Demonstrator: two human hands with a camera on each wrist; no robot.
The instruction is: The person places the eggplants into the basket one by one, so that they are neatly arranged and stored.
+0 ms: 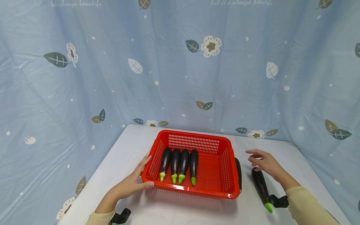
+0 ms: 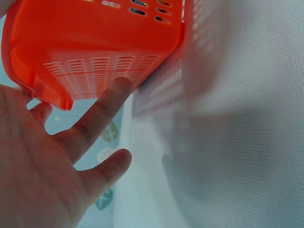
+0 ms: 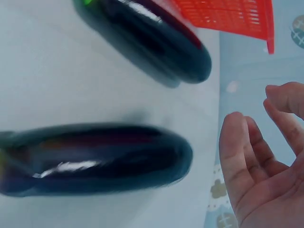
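Note:
A red plastic basket [image 1: 213,181] holds several eggplants [image 1: 184,162] side by side in its left half, green stem ends toward the front. My left hand [image 1: 129,186] holds the basket's front left corner, thumb at the front rim and fingers along the left side. In the left wrist view, some fingers [image 2: 102,114] of that hand stretch below the rim along the perforated wall. To the right lies a loose eggplant [image 1: 260,186], its green end toward me. My right hand [image 1: 267,162] hovers near its far end, fingers loosely bent with nothing between them.
Another eggplant [image 1: 238,172] lies against the outside of the basket's right wall, partly hidden by it. A white tabletop [image 1: 135,140] lies under everything. A blue patterned curtain [image 1: 174,78] hangs behind the table and at both sides.

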